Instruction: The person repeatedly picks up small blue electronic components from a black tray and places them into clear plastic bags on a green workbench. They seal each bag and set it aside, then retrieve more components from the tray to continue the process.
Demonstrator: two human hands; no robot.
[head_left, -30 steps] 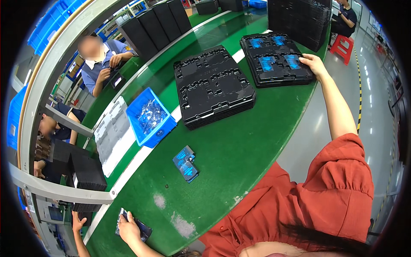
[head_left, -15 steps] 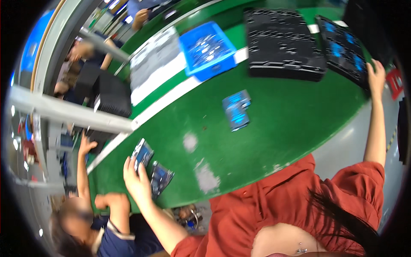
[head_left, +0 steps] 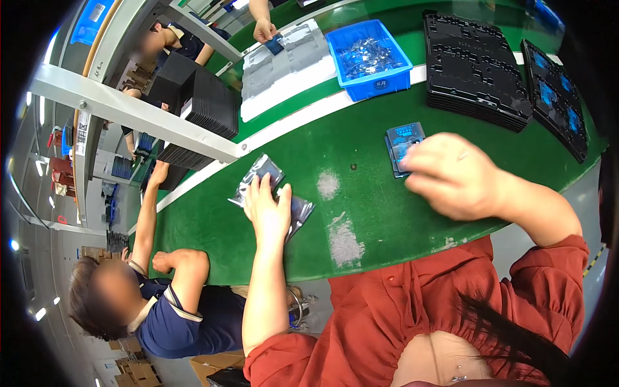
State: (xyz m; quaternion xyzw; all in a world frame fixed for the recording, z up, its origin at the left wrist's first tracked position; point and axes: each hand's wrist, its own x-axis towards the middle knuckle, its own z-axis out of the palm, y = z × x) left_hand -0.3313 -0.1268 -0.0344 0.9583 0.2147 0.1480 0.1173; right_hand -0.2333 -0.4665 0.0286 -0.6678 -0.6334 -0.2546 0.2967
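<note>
My left hand (head_left: 267,209) lies open, fingers spread, over two shiny see-through packets on the green table. One silvery packet (head_left: 264,173) shows beyond its fingertips. The other packet (head_left: 300,211), darker, sticks out to the right of the hand. Farther right, my right hand (head_left: 461,177) is bent with its fingers bunched at the near right edge of a flat dark blue pack (head_left: 403,137) with pale blue print. The pack rests on the table, perhaps stacked on another. The fingertips are partly hidden and slightly blurred.
A blue bin (head_left: 380,84) of small metallic parts stands beyond the white strip, beside a grey-white moulded tray (head_left: 287,74). Black trays (head_left: 477,71) are stacked far right, with another tray (head_left: 554,97) holding blue packs. A co-worker (head_left: 187,303) sits left; another person's hand (head_left: 264,31) holds a dark piece.
My right hand has left the black tray at the far right and come to the blue pack. My left hand stays at the packets. The whole view has shifted.
</note>
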